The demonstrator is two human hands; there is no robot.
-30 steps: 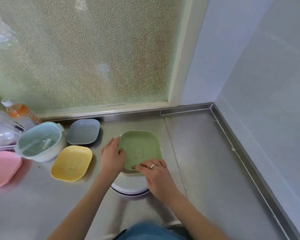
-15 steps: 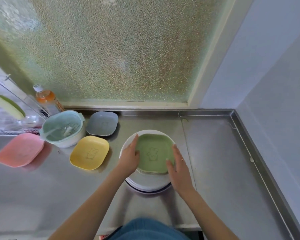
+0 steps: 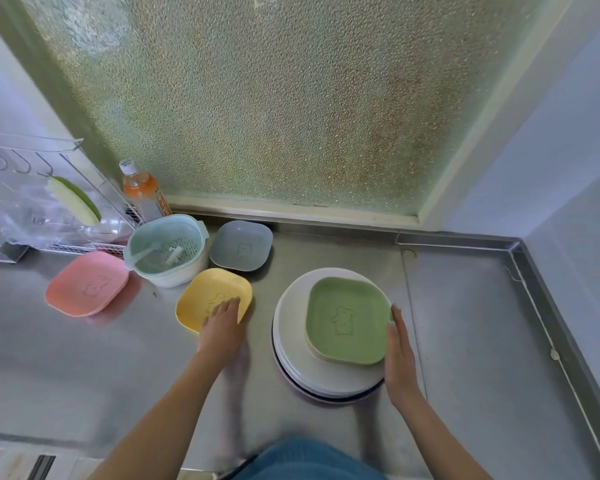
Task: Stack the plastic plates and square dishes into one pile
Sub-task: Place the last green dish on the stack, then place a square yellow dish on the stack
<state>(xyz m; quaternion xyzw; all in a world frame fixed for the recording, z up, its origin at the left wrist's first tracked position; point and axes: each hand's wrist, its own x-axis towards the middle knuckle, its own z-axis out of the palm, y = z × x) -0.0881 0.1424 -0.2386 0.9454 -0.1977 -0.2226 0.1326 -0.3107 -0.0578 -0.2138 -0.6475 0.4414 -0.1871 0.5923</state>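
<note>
Green square dish [image 3: 347, 318] tops round plates [image 3: 291, 341].

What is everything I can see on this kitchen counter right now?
green square dish: one, green, on top of the round plate pile
round plates: a pile, white, count unclear, centre of the counter
yellow square dish: one, yellow, left of the pile
grey square dish: one, grey, near the window
pink square dish: one, pink, far left
strainer bowl: one, pale teal and white, between the pink and grey dishes
bottle: one, orange drink, back left
wire rack: one, white, far left
left hand: on the yellow dish
right hand: beside the pile's right edge
</note>
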